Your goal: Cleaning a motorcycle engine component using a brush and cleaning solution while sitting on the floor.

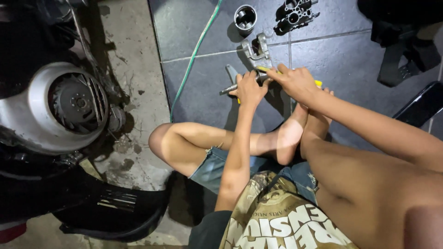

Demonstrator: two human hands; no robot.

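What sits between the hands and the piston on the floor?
Head view: a grey metal bracket-like part lies on the dark tile between the hands and the piston.

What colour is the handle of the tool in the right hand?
Yellow. The handle sticks out past the right hand; the head view shows it best.
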